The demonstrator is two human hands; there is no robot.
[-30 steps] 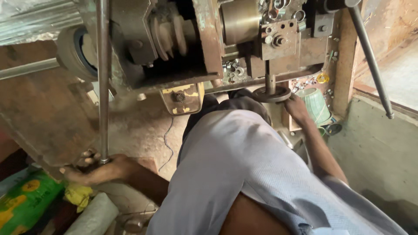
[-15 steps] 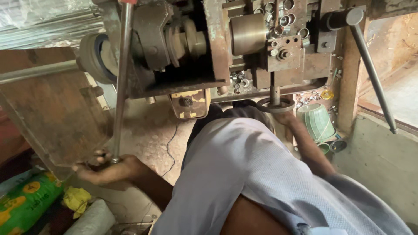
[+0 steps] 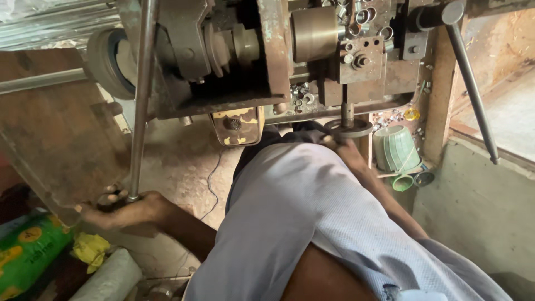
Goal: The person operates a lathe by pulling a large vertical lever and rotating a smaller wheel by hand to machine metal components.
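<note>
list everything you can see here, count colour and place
machine: 1, rusty grey-brown, top centre
long rod: 1, grey metal, upright at left
handwheel: 1, dark metal, under the machine
lever: 1, dark, slanting at right
pulley wheel: 1, black, machine's left end
green cup: 1, right of handwheel
sack: 1, green and yellow, bottom left
yellow cloth: 1, beside sack
left hand: gripping the rod's lower end
right hand: at the handwheel, grip unclear

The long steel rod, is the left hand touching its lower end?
Touching. The head view shows the left hand wrapped around the rod's bottom end, fingers closed on it.
</note>
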